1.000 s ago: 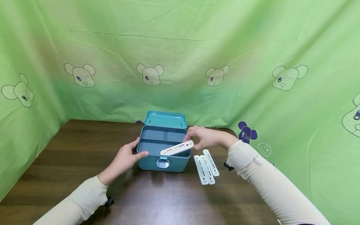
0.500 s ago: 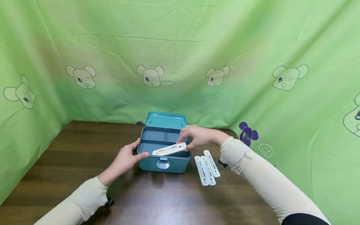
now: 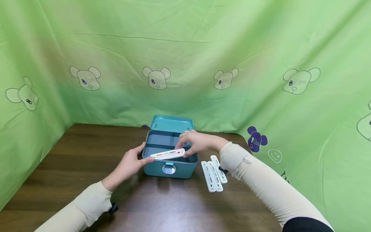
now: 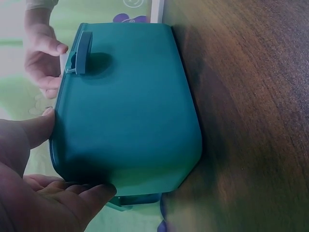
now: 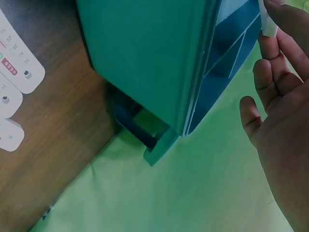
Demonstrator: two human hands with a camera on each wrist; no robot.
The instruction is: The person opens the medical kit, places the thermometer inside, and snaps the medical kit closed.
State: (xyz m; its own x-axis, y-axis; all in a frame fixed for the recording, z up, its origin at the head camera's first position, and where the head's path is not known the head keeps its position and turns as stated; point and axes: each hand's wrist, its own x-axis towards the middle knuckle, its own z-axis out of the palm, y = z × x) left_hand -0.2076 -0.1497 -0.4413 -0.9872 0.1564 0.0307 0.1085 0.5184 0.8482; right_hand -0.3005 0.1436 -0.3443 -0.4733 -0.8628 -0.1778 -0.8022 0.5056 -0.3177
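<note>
A teal lidded storage box stands on the table, its lid raised at the back. My left hand steadies its left front corner. In the left wrist view, that thumb lies at the rim and the fingers against the side wall. Between thumb and fingers, my right hand pinches the right end of a flat white thermometer. The strip slants over the box's front compartment, its left end close to my left thumb. Only the pinched end shows in the right wrist view.
Several similar white thermometers lie side by side on the table, right of the box; the right wrist covers part of one. Dividers split the box into compartments. A green curtain hangs behind the brown wooden table.
My right hand has carried the thermometer leftward over the box's front compartment, and the strip lies flatter now. The left hand keeps its place on the box.
</note>
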